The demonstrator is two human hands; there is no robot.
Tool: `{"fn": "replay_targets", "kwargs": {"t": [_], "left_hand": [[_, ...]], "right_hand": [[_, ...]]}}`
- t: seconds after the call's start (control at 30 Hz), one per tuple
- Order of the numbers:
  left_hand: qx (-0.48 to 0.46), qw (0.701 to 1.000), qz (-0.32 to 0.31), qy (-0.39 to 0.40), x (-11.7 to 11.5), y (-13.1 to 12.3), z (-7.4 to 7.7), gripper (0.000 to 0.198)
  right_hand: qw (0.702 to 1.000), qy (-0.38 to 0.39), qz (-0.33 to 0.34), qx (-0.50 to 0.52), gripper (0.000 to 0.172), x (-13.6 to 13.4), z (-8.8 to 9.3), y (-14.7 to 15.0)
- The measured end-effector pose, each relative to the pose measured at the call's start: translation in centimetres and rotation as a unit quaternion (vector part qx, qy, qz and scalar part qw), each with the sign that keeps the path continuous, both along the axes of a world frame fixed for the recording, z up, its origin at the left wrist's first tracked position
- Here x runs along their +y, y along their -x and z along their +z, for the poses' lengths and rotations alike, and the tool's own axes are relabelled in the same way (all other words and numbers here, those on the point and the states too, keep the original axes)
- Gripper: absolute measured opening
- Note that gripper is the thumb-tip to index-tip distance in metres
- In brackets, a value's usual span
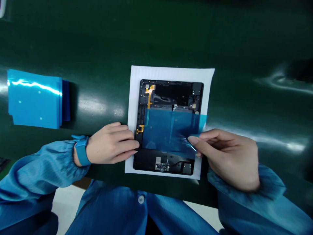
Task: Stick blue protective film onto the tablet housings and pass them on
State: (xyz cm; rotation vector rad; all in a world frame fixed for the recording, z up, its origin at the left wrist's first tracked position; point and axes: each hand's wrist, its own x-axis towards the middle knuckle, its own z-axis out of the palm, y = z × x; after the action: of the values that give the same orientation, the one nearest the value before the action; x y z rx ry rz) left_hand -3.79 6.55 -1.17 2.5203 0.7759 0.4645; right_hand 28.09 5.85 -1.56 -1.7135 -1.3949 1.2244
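Observation:
An opened tablet (168, 160) lies with its inner parts showing, an orange flex cable (149, 101) along its left side and a small circuit board (162, 165) near its bottom. Over its middle spreads a see-through blue film (158, 130) that reaches past the right edge. Thumb and fingers of my right hand (227, 153) pinch the film's lower right corner, which curls up a little. My left hand (112, 143) is closed at the tablet's lower left edge, fingertips against the frame. Its thumb is mostly hidden.
Under the tablet is a white sheet (171, 72) on the shiny dark green tabletop (102, 42). A stack of blue film sheets (35, 101) stands at the left. A dark object with a clear edge, blurred, sits at the far right.

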Motion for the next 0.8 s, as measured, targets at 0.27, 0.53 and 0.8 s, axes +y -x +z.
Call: {"fn": "replay_targets", "kwargs": {"t": [0.27, 0.53, 0.8], "left_hand": [[0.000, 1.000, 0.001, 0.005, -0.06, 0.08, -0.01, 0.012], [-0.001, 1.000, 0.003, 0.004, -0.12, 0.06, -0.03, 0.013], [-0.004, 1.000, 0.009, 0.003, -0.02, 0.08, 0.08, 0.015]], "right_hand": [[1.000, 0.022, -0.003, 0.013, 0.018, 0.08, 0.12, -0.09], [1.000, 0.010, 0.011, 0.020, 0.020, 0.33, 0.23, 0.23], [0.999, 0.007, 0.030, 0.016, 0.020, 0.86, 1.05, 0.70]]}}
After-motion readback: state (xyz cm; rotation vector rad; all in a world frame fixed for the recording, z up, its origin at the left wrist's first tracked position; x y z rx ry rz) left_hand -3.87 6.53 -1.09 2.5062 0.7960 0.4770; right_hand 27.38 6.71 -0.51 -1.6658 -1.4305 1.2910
